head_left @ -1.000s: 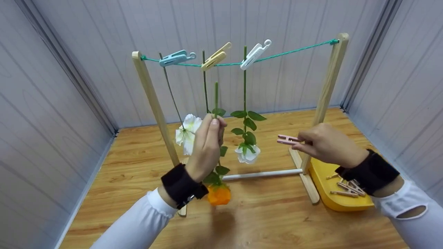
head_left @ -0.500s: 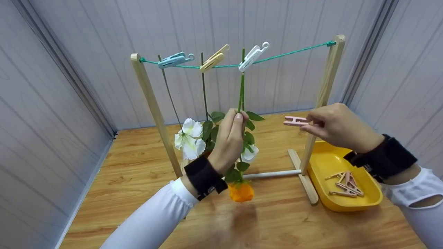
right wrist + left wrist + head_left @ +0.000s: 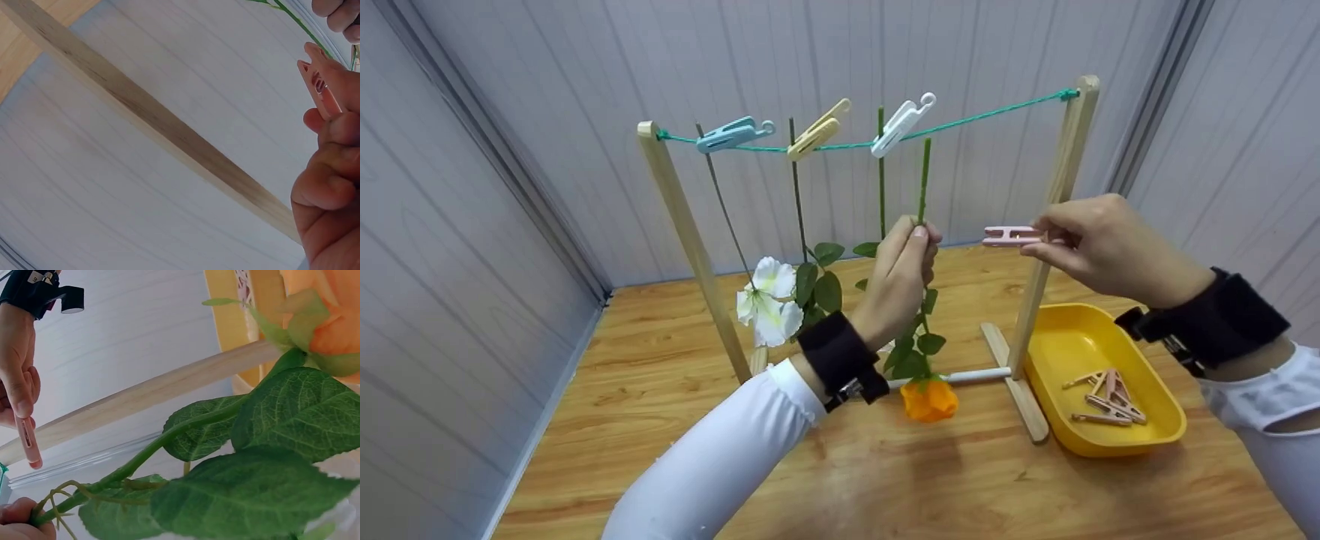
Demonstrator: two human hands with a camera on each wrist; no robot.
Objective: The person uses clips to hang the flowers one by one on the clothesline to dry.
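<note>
A wooden desk (image 3: pixel 675 420) carries one drying rack (image 3: pixel 690 247) of two upright posts joined by a single green cord (image 3: pixel 997 112). Three pegs grip that cord: one blue (image 3: pixel 727 135), one tan (image 3: pixel 817 131), one white (image 3: pixel 898 124), each clamping one hanging stem. One white flower (image 3: pixel 769 304) dangles head-down at the left. One yellow tray (image 3: pixel 1061 352), just beside the right post, holds several more pegs (image 3: pixel 1102 401), too tangled to count. The left hand (image 3: pixel 900 285) pinches the stem of an orange rose (image 3: pixel 928 399), which hangs blossom-down near the rack's foot, its stem tip just below the cord to the right of the white peg. The right hand (image 3: pixel 1099 247) pinches one pink peg (image 3: pixel 1011 236) level with the rose stem, apart from it. The left forearm hides the third hanging bloom from the head camera. Only the left wrist camera shows the rose's veined leaves (image 3: pixel 292 416) close up; only the right wrist camera shows the pink peg's tip from beneath, against the post.
</note>
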